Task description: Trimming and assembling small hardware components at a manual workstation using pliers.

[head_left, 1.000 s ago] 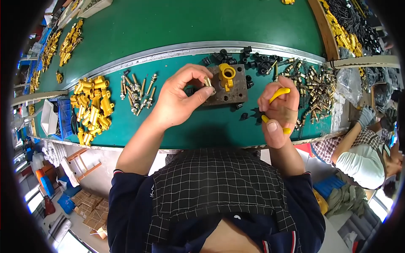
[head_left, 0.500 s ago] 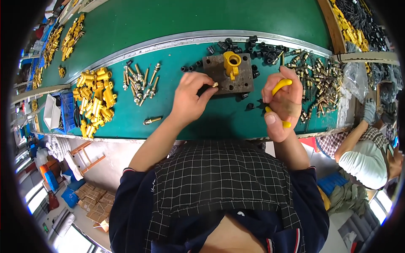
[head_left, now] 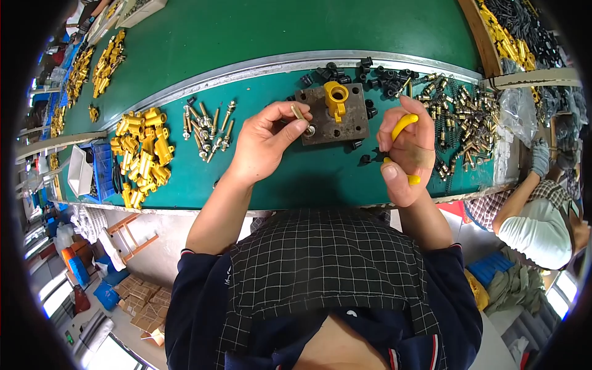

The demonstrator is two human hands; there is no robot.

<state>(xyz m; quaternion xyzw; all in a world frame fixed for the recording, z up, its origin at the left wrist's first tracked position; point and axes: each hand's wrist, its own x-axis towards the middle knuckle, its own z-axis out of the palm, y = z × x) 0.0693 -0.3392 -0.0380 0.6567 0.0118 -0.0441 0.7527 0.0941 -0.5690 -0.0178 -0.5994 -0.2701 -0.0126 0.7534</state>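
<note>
Here's the left hand (head_left: 268,142), thumb and fingertips pinched together on a slim brass-coloured pin (head_left: 298,113), gripped near its lower end so the shaft pokes up, tilted, in plain sight beside the metal block (head_left: 317,126). Over to the right hand (head_left: 407,151): palm turned up, fingers loosely curled about a yellow-handled tool (head_left: 404,125), its two grips spread apart; that slack hold probably keeps it handy without squeezing. Its working end is too dark to make out. Between the hands and a little beyond them sits that block, dark, scuffed and drilled with round holes, its bulk likely there for steadiness. On it stands a glossy yellow fitting (head_left: 337,102), round mouth upward, which leaves the bore easy to see. Look left of the left hand: shiny pins (head_left: 209,129) with bright ringed ends, and past them a heap of smooth yellow casings (head_left: 143,154), tubular and chunky. Beyond the right hand lie stubby black caps (head_left: 388,80), and to its right a tangle of brass pieces and coiled springs (head_left: 468,123), all sorted by kind, presumably for quick picking, on the smooth green table (head_left: 277,191).
</note>
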